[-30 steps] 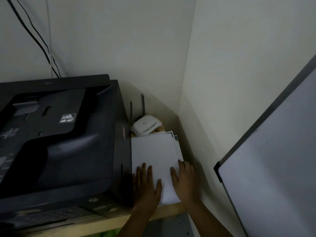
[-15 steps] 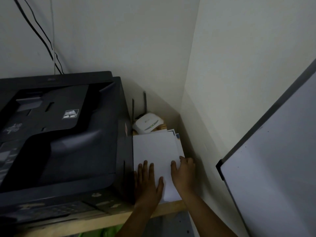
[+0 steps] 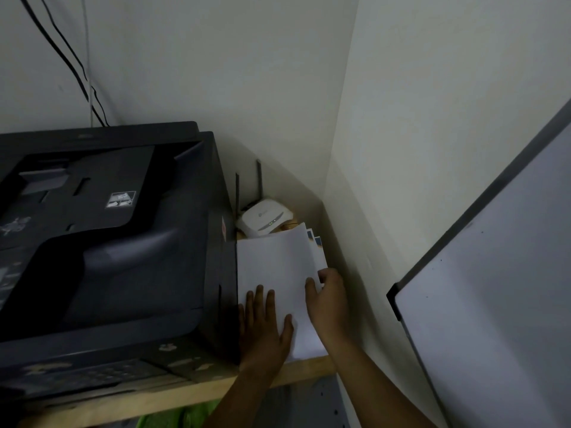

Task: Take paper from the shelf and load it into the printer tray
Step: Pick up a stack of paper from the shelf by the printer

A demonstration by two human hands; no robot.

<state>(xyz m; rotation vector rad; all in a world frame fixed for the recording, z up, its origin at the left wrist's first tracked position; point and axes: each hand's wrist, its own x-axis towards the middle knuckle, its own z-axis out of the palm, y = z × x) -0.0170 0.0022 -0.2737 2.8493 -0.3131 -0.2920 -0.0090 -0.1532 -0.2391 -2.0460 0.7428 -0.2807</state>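
Note:
A stack of white paper [image 3: 275, 261] lies on the wooden shelf [image 3: 197, 393], wedged between the black printer [image 3: 105, 242] and the right wall. My left hand [image 3: 265, 325] rests flat on the near part of the top sheet, fingers spread. My right hand [image 3: 329, 301] grips the stack's right edge, thumb on top and fingers curled under, and the top sheets bow upward. Printed sheets with blue corners [image 3: 316, 242] peek out beneath on the far right. The printer's paper tray is not visible.
A white router [image 3: 265, 219] with two upright antennas sits behind the paper in the corner. A whiteboard [image 3: 494, 304] leans at the right. Black cables [image 3: 71, 63] hang down the wall behind the printer. Something green [image 3: 173, 417] shows under the shelf.
My right hand has slid further along the stack's right edge and curled around it, lifting the top sheets slightly. My left hand stays flat on the paper.

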